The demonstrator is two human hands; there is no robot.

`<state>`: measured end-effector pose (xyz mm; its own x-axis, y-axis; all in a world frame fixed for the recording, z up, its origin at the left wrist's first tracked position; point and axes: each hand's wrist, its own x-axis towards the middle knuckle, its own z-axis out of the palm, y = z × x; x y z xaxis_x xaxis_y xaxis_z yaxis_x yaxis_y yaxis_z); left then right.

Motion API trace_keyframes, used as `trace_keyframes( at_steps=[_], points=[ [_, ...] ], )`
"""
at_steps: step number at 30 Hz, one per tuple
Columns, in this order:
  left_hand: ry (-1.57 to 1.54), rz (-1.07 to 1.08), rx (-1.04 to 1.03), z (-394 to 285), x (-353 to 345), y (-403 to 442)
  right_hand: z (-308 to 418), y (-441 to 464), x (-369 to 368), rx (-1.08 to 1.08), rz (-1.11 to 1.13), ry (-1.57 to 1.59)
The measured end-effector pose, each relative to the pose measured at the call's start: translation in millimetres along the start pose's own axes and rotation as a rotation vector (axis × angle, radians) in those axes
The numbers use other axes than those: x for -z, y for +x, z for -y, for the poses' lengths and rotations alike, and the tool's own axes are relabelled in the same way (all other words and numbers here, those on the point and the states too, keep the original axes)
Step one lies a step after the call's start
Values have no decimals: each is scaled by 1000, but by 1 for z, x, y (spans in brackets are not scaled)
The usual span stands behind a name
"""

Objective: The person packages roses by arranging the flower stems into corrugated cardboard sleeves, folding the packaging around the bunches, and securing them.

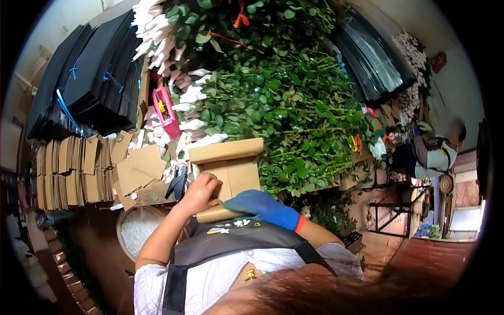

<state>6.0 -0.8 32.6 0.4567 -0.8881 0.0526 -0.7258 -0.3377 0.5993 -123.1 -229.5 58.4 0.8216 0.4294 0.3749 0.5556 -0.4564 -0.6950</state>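
A brown cardboard sheet (239,176) lies in front of me on the work table. Its corrugated far edge (226,151) is folded up, and its near edge (215,214) is curled towards my apron. My bare left hand (202,190) is closed at the sheet's left side with the fingers bent. My right hand (265,207), in a blue glove with a red cuff, grips the curled near edge; its fingertips are slightly blurred. Black-handled scissors (178,181) appear to lie left of my left hand. Just beyond the sheet are leafy green flower stems (273,105), with white-wrapped heads (194,94) at their left.
A pink tape dispenser (166,113) stands left of the stems. Stacked cardboard pieces (73,176) and tall black sheet stacks (100,68) fill the left. A round white tub (139,231) is below the table. Orange-handled scissors (356,143) lie right. Another person (433,157) is at far right.
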Motion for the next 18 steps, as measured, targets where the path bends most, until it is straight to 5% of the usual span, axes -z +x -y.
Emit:
trace_keyframes(
  at_steps=[5, 11, 13, 15, 18],
  points=[
    [-56, -38, 27, -1, -2, -1, -39, 85, 123, -227, -484, -179],
    [-74, -60, 44, 0, -3, -6, -197, 150, 132, -105, -20, -1052],
    [-68, -57, 40, 2, -4, -5, -187, 169, 154, -253, 42, -888],
    [-75, -50, 59, 0, -4, -5, -165, 173, 177, -56, -415, -825],
    [-69, -50, 35, 4, -6, -6, -119, 164, 215, -4, -702, -611]
  ],
)
